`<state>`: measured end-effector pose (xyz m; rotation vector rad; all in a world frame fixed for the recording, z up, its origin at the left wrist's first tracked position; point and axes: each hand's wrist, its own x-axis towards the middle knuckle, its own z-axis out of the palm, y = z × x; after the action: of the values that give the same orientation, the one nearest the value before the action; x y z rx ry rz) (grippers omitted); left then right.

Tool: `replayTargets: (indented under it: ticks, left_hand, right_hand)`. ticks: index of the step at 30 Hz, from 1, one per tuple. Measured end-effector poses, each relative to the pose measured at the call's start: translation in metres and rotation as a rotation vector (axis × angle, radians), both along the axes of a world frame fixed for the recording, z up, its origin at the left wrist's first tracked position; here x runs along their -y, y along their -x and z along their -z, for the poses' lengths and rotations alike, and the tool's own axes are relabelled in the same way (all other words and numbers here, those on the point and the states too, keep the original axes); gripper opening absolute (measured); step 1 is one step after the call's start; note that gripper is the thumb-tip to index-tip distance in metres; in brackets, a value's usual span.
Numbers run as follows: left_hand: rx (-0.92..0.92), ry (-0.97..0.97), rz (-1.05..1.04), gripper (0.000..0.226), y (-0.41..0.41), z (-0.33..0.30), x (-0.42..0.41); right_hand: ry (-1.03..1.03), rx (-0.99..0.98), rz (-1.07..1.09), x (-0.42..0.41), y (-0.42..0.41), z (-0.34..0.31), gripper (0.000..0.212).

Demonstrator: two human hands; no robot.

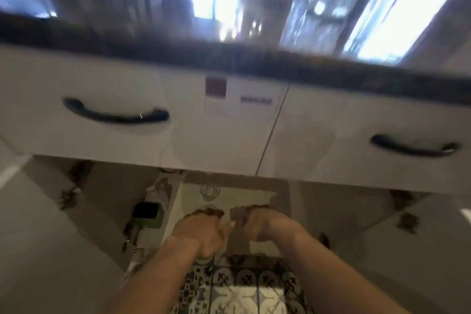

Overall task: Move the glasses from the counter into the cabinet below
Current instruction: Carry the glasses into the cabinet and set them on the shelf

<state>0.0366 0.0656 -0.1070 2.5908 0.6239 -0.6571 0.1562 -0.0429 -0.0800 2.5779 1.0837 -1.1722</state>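
Glasses seem to sit in each curled fist, left hand and right hand side by side at six o'clock inside the open cabinet, though blur hides them, so lower both upright onto the shelf before releasing.

red square sticker and grey label on drawer front, print too blurred to read

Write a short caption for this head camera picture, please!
Both hands, left hand and right hand, reach into the open cabinet below the drawers.
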Motion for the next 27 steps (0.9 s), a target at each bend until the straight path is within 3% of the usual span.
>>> replayTargets:
  ticks: [5, 11, 15, 21, 27]
  left_hand:
    - [-0.01, 0.055, 0.024, 0.064, 0.039, -0.145, 0.032]
    - [-0.039, -0.019, 0.09, 0.035, 0.06, -0.309, 0.037]
    - [0.257, -0.168, 0.05, 0.035, 0.051, -0.402, 0.028]
    - [0.765, -0.237, -0.087, 0.041, 0.005, -0.488, 0.003]
    - [0.88, -0.342, -0.081, 0.069, -0.051, -0.52, -0.008]
  right_hand:
    - [-0.011, -0.068, 0.029, 0.034, 0.048, -0.152, 0.044]
    - [-0.086, -0.06, 0.158, 0.056, 0.065, -0.304, 0.036]
    - [-0.237, 0.1, 0.16, 0.046, 0.052, -0.394, 0.046]
    - [-0.581, 0.331, 0.213, 0.032, 0.018, -0.485, 0.036]
    - [-0.846, 0.565, 0.23, 0.024, -0.02, -0.505, 0.059]
